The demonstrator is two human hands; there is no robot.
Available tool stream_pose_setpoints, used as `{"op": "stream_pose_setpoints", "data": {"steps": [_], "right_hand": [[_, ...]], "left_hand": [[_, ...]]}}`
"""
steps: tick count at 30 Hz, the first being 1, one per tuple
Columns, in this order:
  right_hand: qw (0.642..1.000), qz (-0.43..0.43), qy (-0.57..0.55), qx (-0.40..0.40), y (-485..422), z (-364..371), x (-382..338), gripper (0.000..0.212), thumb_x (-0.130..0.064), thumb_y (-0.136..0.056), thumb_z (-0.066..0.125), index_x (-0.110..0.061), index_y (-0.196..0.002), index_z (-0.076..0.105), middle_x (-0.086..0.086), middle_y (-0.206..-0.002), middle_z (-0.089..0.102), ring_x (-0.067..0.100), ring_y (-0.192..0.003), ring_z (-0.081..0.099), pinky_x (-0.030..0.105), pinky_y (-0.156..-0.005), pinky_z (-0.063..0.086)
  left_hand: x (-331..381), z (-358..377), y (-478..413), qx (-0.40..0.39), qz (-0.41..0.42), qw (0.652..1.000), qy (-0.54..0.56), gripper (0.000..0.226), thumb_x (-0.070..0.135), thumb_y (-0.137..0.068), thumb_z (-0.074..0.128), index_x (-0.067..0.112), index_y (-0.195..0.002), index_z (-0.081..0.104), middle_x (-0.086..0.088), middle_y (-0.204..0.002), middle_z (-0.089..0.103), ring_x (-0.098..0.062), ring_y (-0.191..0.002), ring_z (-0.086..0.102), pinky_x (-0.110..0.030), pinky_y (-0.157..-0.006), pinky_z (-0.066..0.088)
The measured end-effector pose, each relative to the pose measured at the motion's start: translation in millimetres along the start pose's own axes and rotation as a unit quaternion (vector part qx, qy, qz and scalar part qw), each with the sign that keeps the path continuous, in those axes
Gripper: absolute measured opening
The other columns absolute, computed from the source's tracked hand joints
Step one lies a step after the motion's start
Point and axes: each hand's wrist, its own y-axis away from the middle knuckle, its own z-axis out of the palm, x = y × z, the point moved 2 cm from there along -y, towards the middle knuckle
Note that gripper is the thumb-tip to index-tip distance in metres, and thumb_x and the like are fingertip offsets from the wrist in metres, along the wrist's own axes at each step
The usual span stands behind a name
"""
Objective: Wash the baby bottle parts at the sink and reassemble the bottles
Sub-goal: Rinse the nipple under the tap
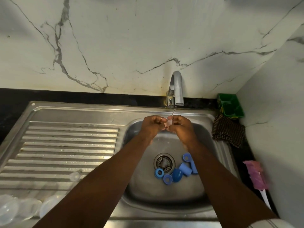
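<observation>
both hands are raised together at the far side of the steel sink basin (164, 203), fingers curled inward. the left hand (152, 127) and the right hand (181, 127) meet at their fingertips and pinch between them a small clear soft part (168, 124), probably a teat. it is too small and blurred to tell its shape or how its long axis lies. the thin stream of water (173, 111) from the curved grey metal tap (177, 89) falls just on the right-hand side of this part, so the part sits directly under the spout and needs only turning, not travel.

the blue plastic rings and caps (176, 173) lie on the basin floor, on the near side of the hands and below them, close under the right forearm. in my judgement the right hand is nearer for the next pick, by pulling back and down. the short blue tube among them lies on its side.

the clear plastic bottles (9, 209) stand well apart, far to the left of the left arm on the ribbed steel draining board (65, 145).
</observation>
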Motion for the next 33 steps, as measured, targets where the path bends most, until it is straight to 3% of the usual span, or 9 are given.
{"op": "stream_pose_setpoints", "data": {"steps": [3,6,10,14,17,22,26,29,33], "right_hand": [[0.995,0.043,-0.076,-0.051,-0.9,2.6,4.8,0.022,-0.001,-0.09,0.066,-0.007,-0.111,0.064,0.015,-0.109,0.071,0.028,-0.102,0.07,0.044,-0.095,0.056],[0.976,0.064,-0.182,-0.104,0.0,1.5,2.2,0.027,0.005,-0.095,0.055,-0.004,-0.119,0.063,0.015,-0.115,0.071,0.024,-0.103,0.07,0.034,-0.091,0.057],[0.997,0.027,-0.015,-0.07,-0.6,-1.3,-0.6,0.022,-0.002,-0.093,0.063,-0.004,-0.114,0.069,0.013,-0.109,0.073,0.025,-0.103,0.07,0.04,-0.097,0.055],[0.999,0.03,0.027,0.005,1.9,-4.0,-6.0,0.017,-0.003,-0.088,0.071,-0.002,-0.104,0.07,0.017,-0.104,0.073,0.026,-0.093,0.07,0.041,-0.091,0.057],[0.999,0.028,0.037,0.015,7.3,-6.0,-6.5,0.013,-0.004,-0.087,0.072,-0.005,-0.1,0.069,0.015,-0.103,0.072,0.025,-0.092,0.068,0.042,-0.086,0.059],[0.998,0.029,0.053,0.013,28.2,4.2,10.4,0.019,-0.002,-0.087,0.07,-0.015,-0.082,0.059,0.01,-0.094,0.068,0.024,-0.087,0.065,0.043,-0.081,0.057],[0.986,-0.059,0.152,0.017,45.0,20.3,18.2,0.005,-0.014,-0.086,0.073,-0.012,-0.088,0.069,0.001,-0.086,0.068,0.014,-0.078,0.062,0.035,-0.077,0.052],[0.976,-0.119,0.182,0.01,58.0,35.3,10.6,0.009,-0.016,-0.084,0.075,-0.023,-0.08,0.07,-0.007,-0.08,0.069,0.008,-0.073,0.063,0.032,-0.078,0.053],[0.969,-0.155,0.189,-0.027,72.6,60.9,-1.3,0.022,-0.018,-0.087,0.072,-0.034,-0.075,0.064,0.004,-0.082,0.072,0.024,-0.078,0.069,0.05,-0.079,0.058]], "left_hand": [[6.4,0.0,-2.6,0.028,0.083,0.991,-0.101,0.017,0.003,-0.079,0.081,0.016,-0.086,0.073,0.002,-0.082,0.074,-0.014,-0.08,0.073,-0.027,-0.077,0.061],[10.5,1.1,-6.2,0.037,0.143,0.979,-0.138,0.02,0.007,-0.085,0.077,0.026,-0.081,0.073,0.005,-0.081,0.074,-0.01,-0.076,0.072,-0.029,-0.079,0.06],[15.0,2.3,-8.5,0.004,0.221,0.953,-0.207,0.015,0.002,-0.085,0.075,0.01,-0.098,0.079,-0.004,-0.093,0.077,0.0,-0.076,0.068,-0.018,-0.081,0.055],[14.7,10.0,-8.4,-0.006,0.196,0.962,-0.192,0.018,0.003,-0.084,0.077,0.012,-0.099,0.077,-0.007,-0.1,0.076,-0.02,-0.094,0.072,-0.038,-0.093,0.057],[15.0,6.6,-7.0,0.013,0.158,0.97,-0.186,0.016,0.005,-0.084,0.077,0.014,-0.096,0.076,-0.005,-0.097,0.076,-0.016,-0.09,0.072,-0.032,-0.089,0.058],[-1.2,-9.4,14.6,-0.038,0.097,0.965,-0.24,0.004,0.007,-0.088,0.073,0.005,-0.091,0.074,-0.012,-0.084,0.075,-0.025,-0.078,0.074,-0.039,-0.078,0.062],[-8.4,-30.5,37.6,-0.008,0.125,0.948,-0.292,0.027,0.005,-0.099,0.048,0.004,-0.079,0.066,-0.015,-0.076,0.066,-0.024,-0.067,0.062,-0.036,-0.066,0.052],[-8.0,-50.4,53.0,0.011,0.139,0.93,-0.341,0.011,0.007,-0.091,0.068,0.008,-0.101,0.073,-0.002,-0.094,0.068,-0.015,-0.084,0.063,-0.026,-0.07,0.053],[7.0,-80.4,77.9,0.024,0.132,0.92,-0.369,0.015,0.011,-0.084,0.076,0.009,-0.099,0.075,-0.006,-0.097,0.071,-0.019,-0.086,0.066,-0.028,-0.069,0.051]]}}
